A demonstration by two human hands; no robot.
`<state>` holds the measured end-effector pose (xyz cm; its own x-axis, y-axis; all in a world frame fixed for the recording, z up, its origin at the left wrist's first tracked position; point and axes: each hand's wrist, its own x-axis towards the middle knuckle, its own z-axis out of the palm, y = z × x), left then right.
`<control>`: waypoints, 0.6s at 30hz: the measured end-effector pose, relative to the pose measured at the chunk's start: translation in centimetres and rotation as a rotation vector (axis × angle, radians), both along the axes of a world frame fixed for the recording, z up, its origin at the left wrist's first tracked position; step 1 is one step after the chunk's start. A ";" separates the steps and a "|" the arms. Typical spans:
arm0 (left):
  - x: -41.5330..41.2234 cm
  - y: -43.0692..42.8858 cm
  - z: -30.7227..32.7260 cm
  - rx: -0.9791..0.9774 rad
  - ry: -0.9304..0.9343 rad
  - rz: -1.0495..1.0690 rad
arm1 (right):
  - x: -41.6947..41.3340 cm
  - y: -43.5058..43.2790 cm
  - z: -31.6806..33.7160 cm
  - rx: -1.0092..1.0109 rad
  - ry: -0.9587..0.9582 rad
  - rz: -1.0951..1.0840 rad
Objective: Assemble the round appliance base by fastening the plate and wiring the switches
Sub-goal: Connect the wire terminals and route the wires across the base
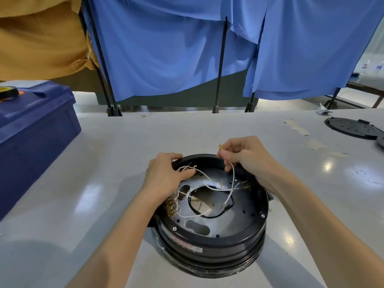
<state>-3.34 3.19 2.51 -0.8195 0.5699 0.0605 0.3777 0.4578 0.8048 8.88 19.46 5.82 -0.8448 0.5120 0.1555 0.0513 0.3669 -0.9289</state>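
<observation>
Blue curtains (166,59) hang on black poles (220,65) behind the glossy grey table (104,142). Tan cloth (41,38) drapes beyond its far left corner.

Base (209,235) mid-table (83,183); bin (31,132) far left, lid (353,127) far right.

Your left hand (166,173) grips the round black base's (209,253) far rim; your right hand (245,155) pinches a thin white wire (233,175).
</observation>
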 end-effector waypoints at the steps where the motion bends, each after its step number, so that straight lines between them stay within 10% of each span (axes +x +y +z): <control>1: 0.0 0.0 0.1 0.076 -0.069 0.001 | 0.2 0.1 0.4 0.006 0.002 0.020; 10: 1.2 -2.9 -1.4 0.367 -0.128 0.006 | 1.7 -4.3 1.4 0.137 -0.248 0.462; 18: 2.7 -3.5 -2.4 0.494 -0.120 0.114 | 0.3 -6.5 -0.5 -0.080 -0.417 0.439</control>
